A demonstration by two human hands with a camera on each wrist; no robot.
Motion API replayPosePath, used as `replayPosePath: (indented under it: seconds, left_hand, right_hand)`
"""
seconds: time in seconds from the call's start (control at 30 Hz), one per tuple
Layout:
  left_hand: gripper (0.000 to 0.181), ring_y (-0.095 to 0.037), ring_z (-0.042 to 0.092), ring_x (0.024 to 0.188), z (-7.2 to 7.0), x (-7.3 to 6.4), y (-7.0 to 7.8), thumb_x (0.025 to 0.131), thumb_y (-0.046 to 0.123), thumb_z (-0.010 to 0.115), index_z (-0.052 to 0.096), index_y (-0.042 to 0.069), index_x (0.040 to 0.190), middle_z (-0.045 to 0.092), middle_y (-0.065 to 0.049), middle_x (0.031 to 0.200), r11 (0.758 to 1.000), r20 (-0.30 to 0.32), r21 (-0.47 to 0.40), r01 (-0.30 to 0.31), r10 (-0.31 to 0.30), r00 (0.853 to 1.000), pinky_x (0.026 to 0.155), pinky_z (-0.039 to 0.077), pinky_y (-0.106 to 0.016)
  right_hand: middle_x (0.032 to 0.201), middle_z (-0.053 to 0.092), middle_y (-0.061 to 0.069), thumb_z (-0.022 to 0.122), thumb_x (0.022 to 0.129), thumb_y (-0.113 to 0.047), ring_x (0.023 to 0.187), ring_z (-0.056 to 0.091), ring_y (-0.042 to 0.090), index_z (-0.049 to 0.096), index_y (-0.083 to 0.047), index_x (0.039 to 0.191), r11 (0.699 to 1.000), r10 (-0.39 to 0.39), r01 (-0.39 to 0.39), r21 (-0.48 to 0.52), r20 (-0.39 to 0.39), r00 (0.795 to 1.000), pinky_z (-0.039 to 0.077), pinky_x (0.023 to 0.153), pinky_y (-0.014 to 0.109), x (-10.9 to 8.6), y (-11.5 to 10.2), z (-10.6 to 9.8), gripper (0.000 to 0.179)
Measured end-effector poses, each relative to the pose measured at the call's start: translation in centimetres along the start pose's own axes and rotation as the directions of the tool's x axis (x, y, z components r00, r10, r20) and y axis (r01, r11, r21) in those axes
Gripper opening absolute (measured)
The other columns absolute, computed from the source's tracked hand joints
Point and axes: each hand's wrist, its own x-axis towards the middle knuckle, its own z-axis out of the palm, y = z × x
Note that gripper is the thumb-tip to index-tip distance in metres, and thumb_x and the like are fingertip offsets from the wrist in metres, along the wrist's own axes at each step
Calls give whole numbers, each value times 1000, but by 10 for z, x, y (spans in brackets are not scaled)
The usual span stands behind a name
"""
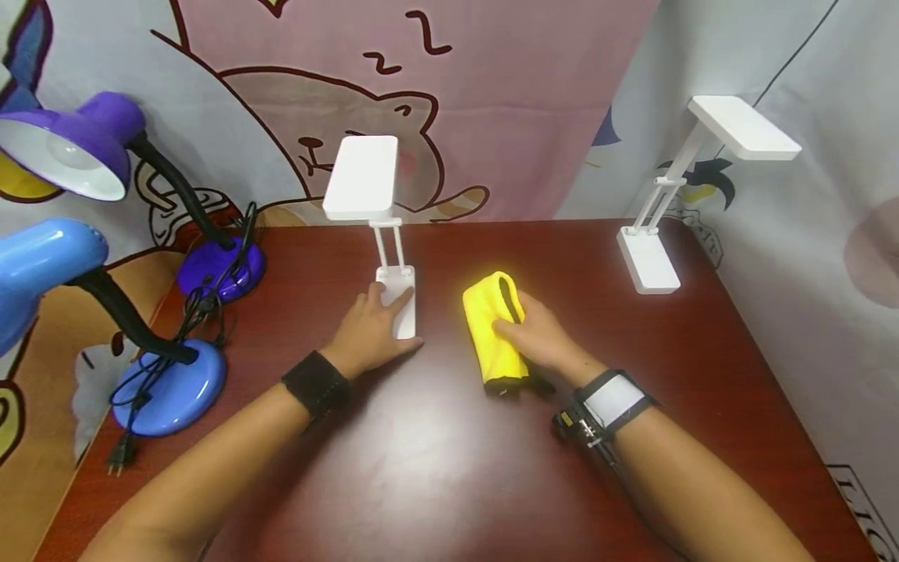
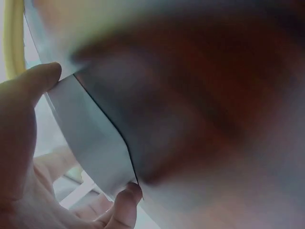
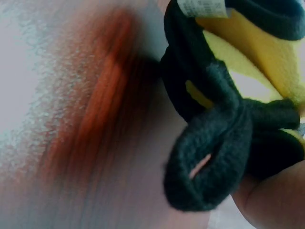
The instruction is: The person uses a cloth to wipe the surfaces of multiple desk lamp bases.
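Cloth, lamp partly behind hands

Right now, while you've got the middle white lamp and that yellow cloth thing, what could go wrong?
The middle white lamp might tip if bumped, since its big head stands up high over the slim base that the left fingers hold. The dark loop on the yellow cloth bundle, gripped by the right fingers, could perhaps catch on something. And the bunched cords might snag the left arm.
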Motion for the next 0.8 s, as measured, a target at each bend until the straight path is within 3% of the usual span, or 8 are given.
replayPosePath:
  seconds: [0.17, 0.3, 0.4, 0.5, 0.57, 0.63, 0.73, 0.8]
  left_hand:
    - [93, -34, 56, 86, 12, 1, 46, 75, 66, 75, 47, 17, 150, 46, -27, 124, 995, -42, 4, -99, 99, 994, 66, 54, -45]
    - [94, -32, 56, 82, 16, 1, 71, 76, 64, 75, 44, 17, 151, 47, -24, 117, 988, -48, 6, -155, 155, 987, 64, 54, -42]
    - [96, -31, 55, 84, 15, 1, 76, 77, 66, 73, 38, 19, 154, 46, -22, 117, 981, -14, -18, -193, 193, 981, 66, 53, -41]
    - [87, -31, 57, 92, 5, 2, 67, 82, 62, 70, 43, 17, 151, 48, -20, 121, 975, 43, -117, -187, 194, 980, 76, 54, -43]
    - [75, -29, 58, 99, -4, 6, 53, 87, 57, 66, 49, 15, 146, 51, -18, 124, 975, 63, -182, -128, 142, 988, 83, 53, -45]
    - [61, -29, 59, 103, -11, 14, 37, 92, 48, 63, 54, 12, 141, 54, -15, 125, 970, 74, -239, -54, 74, 995, 88, 53, -47]
    - [57, -28, 59, 110, -13, 29, 15, 95, 39, 60, 49, 11, 144, 58, -13, 126, 959, 97, -285, 7, 21, 995, 93, 52, -48]
    - [60, -30, 58, 116, -9, 39, 5, 96, 38, 60, 43, 13, 149, 58, -14, 131, 948, 138, -318, -11, 58, 989, 99, 49, -51]
  right_hand:
    - [104, 65, 17, 63, 90, -22, 69, 69, 21, 48, -10, 133, 998, -30, 28, -59, -26, 999, 58, 58, 34, 0, -3, -1, 47]
    - [101, 67, 16, 64, 89, -22, 70, 69, 20, 52, -9, 128, 985, -111, 103, -135, -49, 993, 57, 59, 31, 0, -3, -3, 43]
    - [98, 68, 15, 66, 89, -21, 70, 68, 20, 54, -9, 126, 967, -179, 164, -196, -63, 982, 56, 59, 31, -1, -6, -3, 41]
    - [96, 69, 12, 68, 87, -20, 72, 67, 21, 55, -10, 129, 925, -266, 236, -299, -66, 962, 56, 62, 31, -3, -12, -1, 45]
    - [95, 68, 9, 70, 86, -19, 74, 65, 21, 56, -11, 131, 865, -349, 293, -408, -69, 934, 55, 64, 34, -5, -16, 1, 48]
    - [100, 69, 8, 73, 85, -18, 78, 65, 23, 56, -12, 135, 770, -450, 353, -531, -61, 891, 55, 66, 38, -5, -20, 5, 53]
    - [115, 69, 9, 75, 82, -14, 93, 67, 27, 56, -13, 139, 575, -599, 438, -691, 9, 801, 56, 74, 44, 0, -25, 14, 60]
    - [127, 66, 11, 73, 84, -10, 103, 67, 30, 55, -14, 141, 431, -658, 469, -771, 88, 748, 57, 80, 45, 6, -27, 21, 61]
